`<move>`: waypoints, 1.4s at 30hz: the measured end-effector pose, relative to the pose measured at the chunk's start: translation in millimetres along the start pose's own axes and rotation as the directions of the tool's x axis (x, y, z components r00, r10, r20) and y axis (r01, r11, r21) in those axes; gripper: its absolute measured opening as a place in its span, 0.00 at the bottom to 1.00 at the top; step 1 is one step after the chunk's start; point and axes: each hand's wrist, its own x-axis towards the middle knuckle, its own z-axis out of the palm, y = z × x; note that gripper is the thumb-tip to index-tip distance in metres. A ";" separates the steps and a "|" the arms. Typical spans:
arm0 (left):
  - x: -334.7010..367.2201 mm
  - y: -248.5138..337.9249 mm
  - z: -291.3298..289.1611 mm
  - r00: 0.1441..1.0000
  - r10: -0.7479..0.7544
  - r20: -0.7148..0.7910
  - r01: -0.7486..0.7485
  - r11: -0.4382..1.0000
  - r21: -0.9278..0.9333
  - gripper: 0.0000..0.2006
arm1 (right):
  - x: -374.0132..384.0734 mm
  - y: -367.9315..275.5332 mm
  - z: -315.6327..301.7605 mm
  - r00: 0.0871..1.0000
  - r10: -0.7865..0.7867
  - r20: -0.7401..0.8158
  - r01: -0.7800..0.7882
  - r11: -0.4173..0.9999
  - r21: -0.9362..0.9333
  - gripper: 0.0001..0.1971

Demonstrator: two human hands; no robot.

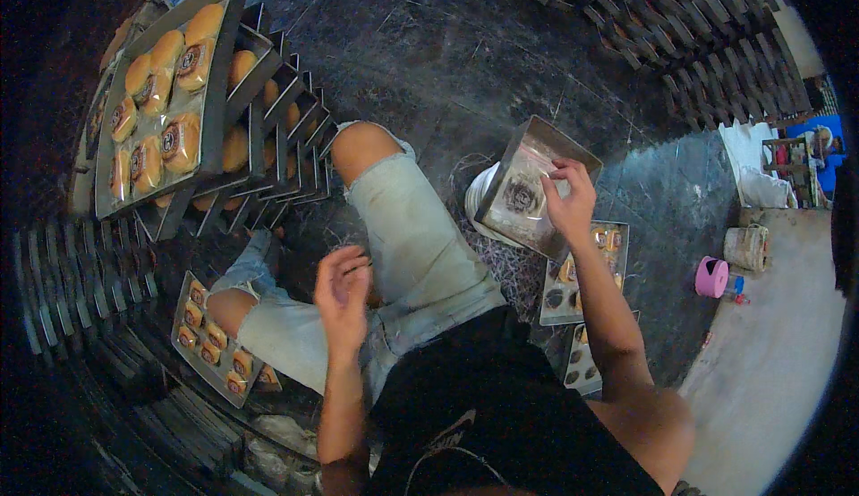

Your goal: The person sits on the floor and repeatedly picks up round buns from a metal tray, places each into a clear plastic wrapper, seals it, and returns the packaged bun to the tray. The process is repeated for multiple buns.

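My right hand (574, 199) is over a shallow metal tray (574, 141), thumb and fingers apart, with nothing seen between them. In that tray lie clear plastic wrappers (521, 197) with a dark round print. The tray is tilted on top of a white round container (483, 194). Above my lap is my left hand (344, 288), its fingers loosely bent and slightly apart, holding nothing that I can see. To the left, a tray (208, 125) on top of a stack holds several wrapped round buns (181, 143) and some that look bare.
More trays (548, 310) with buns lie on the floor by my right arm, and another tray (191, 355) sits beside my left leg. Stacked dark trays (680, 44) stand at the far right. A pink container (711, 277) is near the pale wall.
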 end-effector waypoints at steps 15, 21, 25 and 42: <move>74.8 18.9 26.6 0.997 -0.032 -0.064 -0.003 0.874 -0.485 0.07 | -2.7 -179.6 46.6 0.930 0.072 0.360 -0.328 0.604 0.727 0.10; 56.9 -15.8 -48.8 0.980 0.012 -0.199 -0.063 0.967 -0.248 0.06 | 13.8 -249.8 98.1 0.699 0.135 0.702 -0.628 0.586 0.512 0.11; 63.8 -25.3 -136.0 0.853 -0.280 -0.440 -0.025 0.821 -0.570 0.09 | 67.6 -330.3 144.8 0.766 -0.378 0.520 -0.001 0.809 0.588 0.06; 80.0 -62.5 -174.4 0.737 -0.557 -0.384 -0.213 0.348 -0.913 0.13 | 378.0 -483.1 391.0 0.643 -0.449 0.621 0.478 0.868 0.134 0.33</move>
